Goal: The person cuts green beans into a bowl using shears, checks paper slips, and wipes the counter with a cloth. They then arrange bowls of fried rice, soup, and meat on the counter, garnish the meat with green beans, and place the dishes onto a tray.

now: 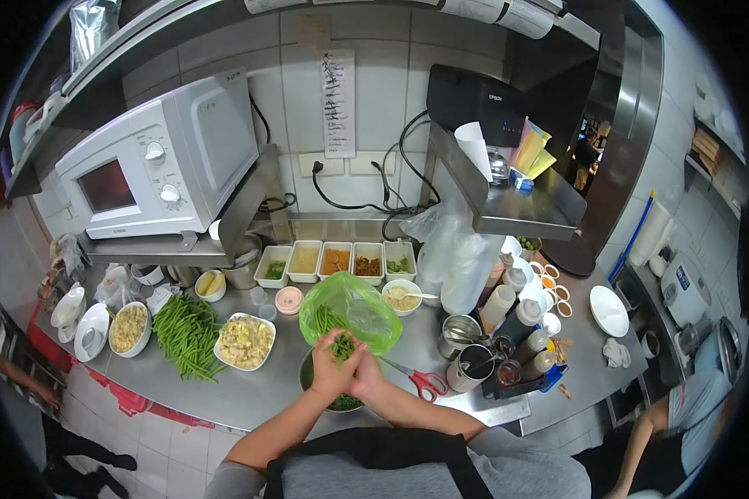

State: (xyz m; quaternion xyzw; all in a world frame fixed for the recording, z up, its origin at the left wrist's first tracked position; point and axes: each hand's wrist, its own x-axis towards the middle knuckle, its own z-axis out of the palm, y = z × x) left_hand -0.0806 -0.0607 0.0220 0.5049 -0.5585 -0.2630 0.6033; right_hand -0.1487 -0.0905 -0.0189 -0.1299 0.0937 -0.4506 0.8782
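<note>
Over a metal bowl (306, 370) at the counter's front edge, my left hand (331, 374) and my right hand (364, 376) are pressed together. Both are closed around a small bunch of green beans (341, 347), whose ends show above the fingers. More green pieces (346, 402) lie in the bowl, partly hidden by my wrists. Just behind my hands, a light-green plastic bag (373, 312) lies open with green beans inside. Red-handled scissors (429, 384) rest on the counter, right of my right hand.
A pile of long green beans (187, 334) and a white bowl of pale chopped food (245, 341) lie left. Topping containers (336, 259) line the back. Sauce bottles (526, 314) and metal canisters (469, 368) crowd the right. A microwave (166, 158) sits above. Other people stand at both sides.
</note>
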